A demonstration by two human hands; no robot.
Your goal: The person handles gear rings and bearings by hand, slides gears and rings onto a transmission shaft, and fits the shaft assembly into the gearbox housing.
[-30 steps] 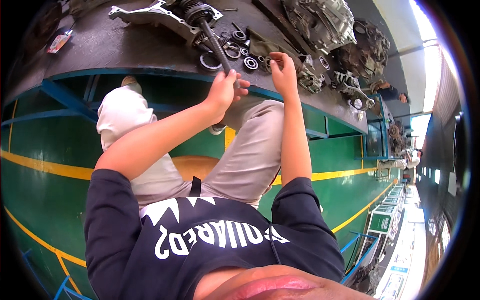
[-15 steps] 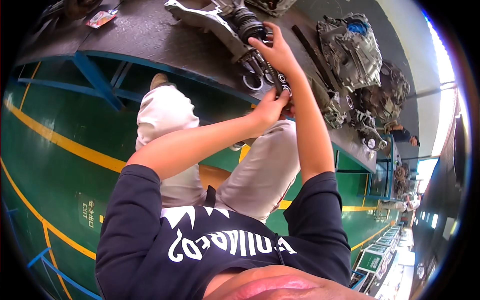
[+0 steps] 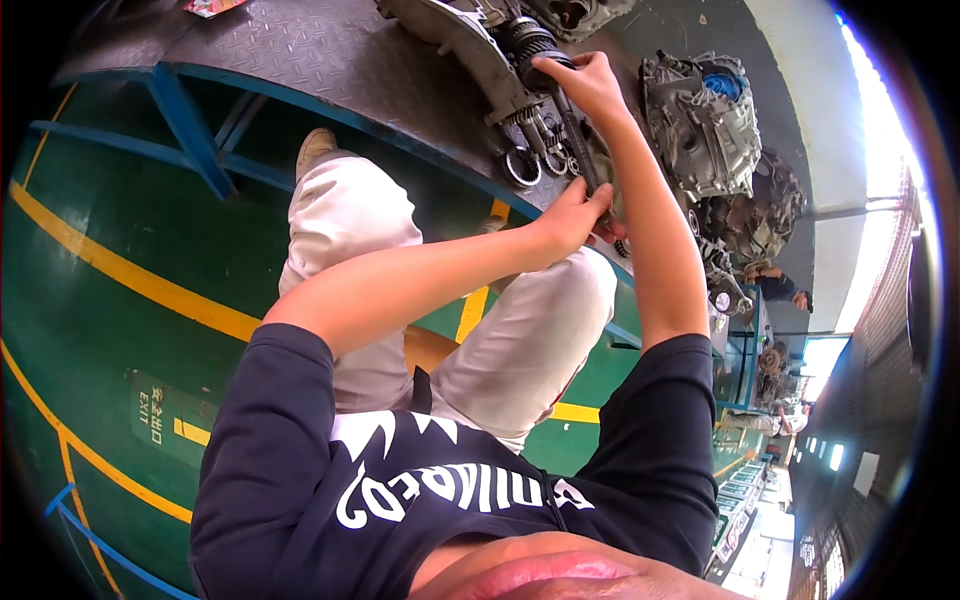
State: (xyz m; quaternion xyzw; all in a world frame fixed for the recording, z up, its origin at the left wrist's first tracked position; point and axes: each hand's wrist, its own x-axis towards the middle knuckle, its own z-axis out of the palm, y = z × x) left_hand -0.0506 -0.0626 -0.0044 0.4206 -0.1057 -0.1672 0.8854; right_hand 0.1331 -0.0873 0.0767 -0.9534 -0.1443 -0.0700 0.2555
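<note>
A long dark metal bar point(image 3: 571, 125) runs slantwise over the bench beside a stack of gears point(image 3: 533, 45). My left hand point(image 3: 577, 217) is closed round its near end, at the bench edge. At the far end, my right hand point(image 3: 588, 82) pinches the bar with thumb and fingers, close against the gear stack; the exact contact is partly hidden. The gears sit beside an open grey gearbox casing point(image 3: 470, 55). A metal ring point(image 3: 521, 166) and small gears point(image 3: 553, 145) show just left of the bar.
The patterned steel bench point(image 3: 330, 70) has a blue frame point(image 3: 190, 130). Right of my right arm stand a large grey transmission housing point(image 3: 705, 130) and a darker housing point(image 3: 765, 205). A red-and-white packet point(image 3: 212, 7) lies far left. Another person's arm point(image 3: 780, 287) shows at right.
The view has shifted, so bench, casing and hands all appear further right. My hands stay on the bar, and its stretch between them shows more clearly now.
</note>
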